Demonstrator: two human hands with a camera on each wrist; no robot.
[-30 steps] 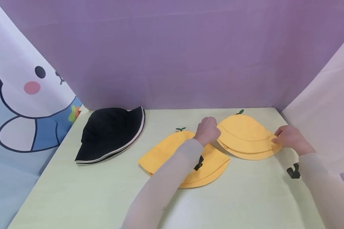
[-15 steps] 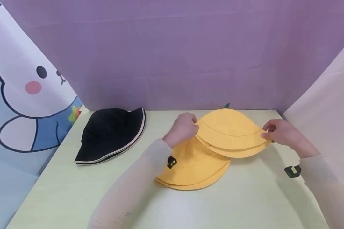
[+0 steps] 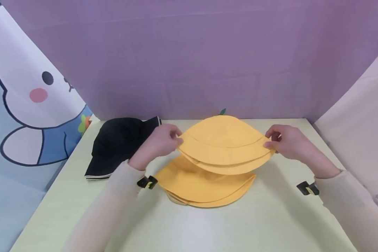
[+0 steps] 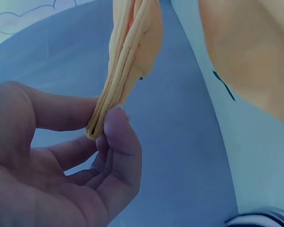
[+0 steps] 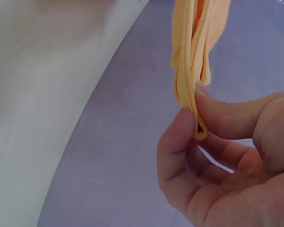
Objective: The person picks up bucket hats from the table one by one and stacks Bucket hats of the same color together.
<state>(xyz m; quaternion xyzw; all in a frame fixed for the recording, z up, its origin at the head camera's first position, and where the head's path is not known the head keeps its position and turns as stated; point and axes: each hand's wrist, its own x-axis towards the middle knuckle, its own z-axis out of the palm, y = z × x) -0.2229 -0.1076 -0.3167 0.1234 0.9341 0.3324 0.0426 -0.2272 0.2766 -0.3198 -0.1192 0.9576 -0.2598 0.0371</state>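
A yellow bucket hat, folded flat with a small green leaf at its top, hangs between both hands above the table. My left hand pinches the left end of its brim; in the left wrist view, thumb and fingers press the layered edge together. At the opposite brim end, my right hand pinches likewise, its fingertips on the fold in the right wrist view. Under the raised hat, a second yellow bucket hat lies on the table, its upper part partly hidden.
A black bucket hat with a white-trimmed brim lies at the table's back left, partly covered by my left hand and forearm. A purple curtain stands behind the pale table. A rabbit-print cloth hangs at the left.
Both hands have lifted the leaf-topped yellow hat off the table's right side and carried it left, over the second yellow hat. The black hat has stayed in place.
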